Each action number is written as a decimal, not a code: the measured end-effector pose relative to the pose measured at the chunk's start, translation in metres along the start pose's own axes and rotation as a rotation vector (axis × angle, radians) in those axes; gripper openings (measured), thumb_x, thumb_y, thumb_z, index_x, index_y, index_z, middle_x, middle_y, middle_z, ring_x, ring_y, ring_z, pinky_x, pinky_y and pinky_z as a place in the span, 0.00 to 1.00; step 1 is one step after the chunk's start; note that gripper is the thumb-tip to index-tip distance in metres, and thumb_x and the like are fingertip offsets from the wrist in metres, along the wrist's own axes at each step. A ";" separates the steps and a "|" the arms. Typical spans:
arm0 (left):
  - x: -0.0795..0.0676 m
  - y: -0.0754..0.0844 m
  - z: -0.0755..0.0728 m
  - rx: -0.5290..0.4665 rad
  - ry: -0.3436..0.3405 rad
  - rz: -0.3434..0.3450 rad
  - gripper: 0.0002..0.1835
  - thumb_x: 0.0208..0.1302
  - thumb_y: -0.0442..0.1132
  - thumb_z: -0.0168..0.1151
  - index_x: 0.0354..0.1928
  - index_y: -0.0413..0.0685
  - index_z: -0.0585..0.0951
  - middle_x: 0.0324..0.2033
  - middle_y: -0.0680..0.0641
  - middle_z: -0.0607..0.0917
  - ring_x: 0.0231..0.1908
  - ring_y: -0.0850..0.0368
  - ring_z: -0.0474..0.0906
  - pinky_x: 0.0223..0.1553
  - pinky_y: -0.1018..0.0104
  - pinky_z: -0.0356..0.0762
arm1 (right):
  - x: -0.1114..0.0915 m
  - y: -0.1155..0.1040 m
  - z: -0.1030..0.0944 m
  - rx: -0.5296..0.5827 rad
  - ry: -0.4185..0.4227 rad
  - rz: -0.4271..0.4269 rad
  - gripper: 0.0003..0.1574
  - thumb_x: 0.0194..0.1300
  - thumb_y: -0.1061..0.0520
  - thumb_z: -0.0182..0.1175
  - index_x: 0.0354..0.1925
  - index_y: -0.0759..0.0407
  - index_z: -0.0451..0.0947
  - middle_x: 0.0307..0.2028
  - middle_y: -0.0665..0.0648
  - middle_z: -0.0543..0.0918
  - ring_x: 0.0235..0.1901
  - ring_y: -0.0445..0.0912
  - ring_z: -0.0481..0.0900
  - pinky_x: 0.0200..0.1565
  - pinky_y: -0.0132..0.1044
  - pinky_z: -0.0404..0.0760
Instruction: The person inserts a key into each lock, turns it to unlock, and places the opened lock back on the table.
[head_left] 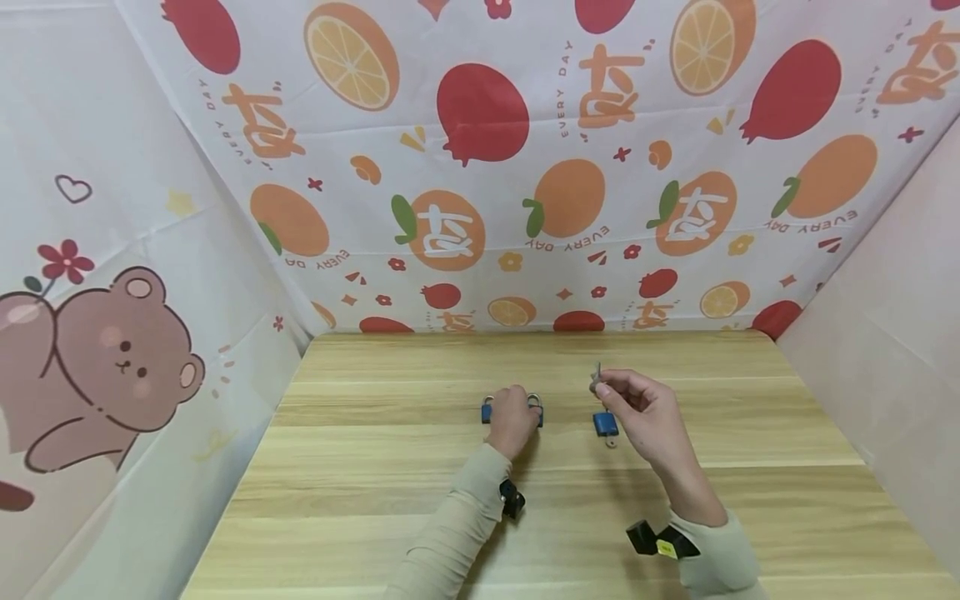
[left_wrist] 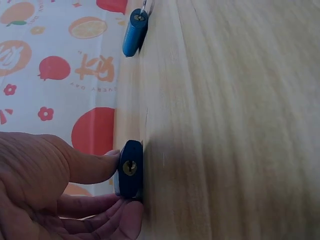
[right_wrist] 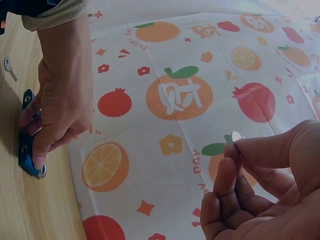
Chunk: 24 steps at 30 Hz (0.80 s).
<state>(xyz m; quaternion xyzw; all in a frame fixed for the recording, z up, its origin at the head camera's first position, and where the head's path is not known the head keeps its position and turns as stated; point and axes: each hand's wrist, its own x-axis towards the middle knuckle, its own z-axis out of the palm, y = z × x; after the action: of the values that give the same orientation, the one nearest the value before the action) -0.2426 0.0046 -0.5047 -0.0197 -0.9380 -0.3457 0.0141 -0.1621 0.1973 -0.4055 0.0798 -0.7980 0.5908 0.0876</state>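
My left hand (head_left: pixel 512 421) is low over the table, pinching a blue padlock (left_wrist: pixel 131 172) between thumb and fingers; its brass keyhole faces the left wrist camera. Just left of the hand lies another blue padlock (head_left: pixel 487 412), partly covered by it. Both padlocks show beside the hand in the right wrist view. Raised above the table, my right hand (head_left: pixel 648 417) pinches a small silver key (right_wrist: pixel 236 136) between thumb and forefinger. Below that hand, a third blue padlock (head_left: pixel 605 423) rests on the table with a key (head_left: pixel 611 442) in its keyhole.
A loose silver key (right_wrist: pixel 10 69) lies on the wood-grain table (head_left: pixel 352 500), near the left forearm. Fruit-printed cloth (head_left: pixel 510 208) hangs behind the table's far edge. A bear-printed cloth (head_left: pixel 112 208) hangs at the left, a pale one (head_left: pixel 885 350) at the right.
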 end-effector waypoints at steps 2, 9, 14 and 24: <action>0.000 0.001 0.001 0.004 0.007 0.005 0.28 0.64 0.35 0.70 0.09 0.48 0.67 0.11 0.54 0.62 0.12 0.61 0.58 0.13 0.70 0.56 | 0.000 0.000 0.000 0.001 0.003 -0.001 0.16 0.73 0.54 0.62 0.51 0.64 0.83 0.42 0.63 0.87 0.36 0.39 0.82 0.36 0.29 0.80; -0.001 0.004 0.003 0.053 -0.004 -0.020 0.23 0.66 0.36 0.67 0.11 0.46 0.74 0.11 0.52 0.68 0.13 0.60 0.63 0.13 0.71 0.59 | 0.000 0.003 -0.001 0.002 0.004 0.003 0.17 0.72 0.55 0.62 0.51 0.66 0.83 0.39 0.54 0.88 0.36 0.42 0.83 0.36 0.30 0.80; 0.000 0.006 0.004 0.045 0.002 -0.046 0.28 0.65 0.37 0.68 0.10 0.51 0.66 0.12 0.53 0.66 0.13 0.60 0.62 0.13 0.71 0.58 | 0.000 0.005 -0.003 0.000 0.007 -0.007 0.15 0.73 0.54 0.62 0.50 0.63 0.84 0.36 0.39 0.86 0.36 0.37 0.83 0.37 0.32 0.81; 0.002 0.011 0.009 0.073 -0.004 -0.158 0.24 0.56 0.35 0.69 0.11 0.54 0.65 0.13 0.53 0.68 0.14 0.58 0.64 0.13 0.67 0.60 | 0.000 0.006 -0.007 0.003 0.021 0.005 0.15 0.72 0.54 0.63 0.50 0.62 0.84 0.37 0.43 0.87 0.36 0.36 0.83 0.37 0.30 0.81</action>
<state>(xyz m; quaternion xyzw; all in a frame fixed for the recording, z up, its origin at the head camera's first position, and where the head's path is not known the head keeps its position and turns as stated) -0.2439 0.0185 -0.5044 0.0544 -0.9487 -0.3112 -0.0142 -0.1629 0.2059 -0.4091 0.0717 -0.7965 0.5929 0.0944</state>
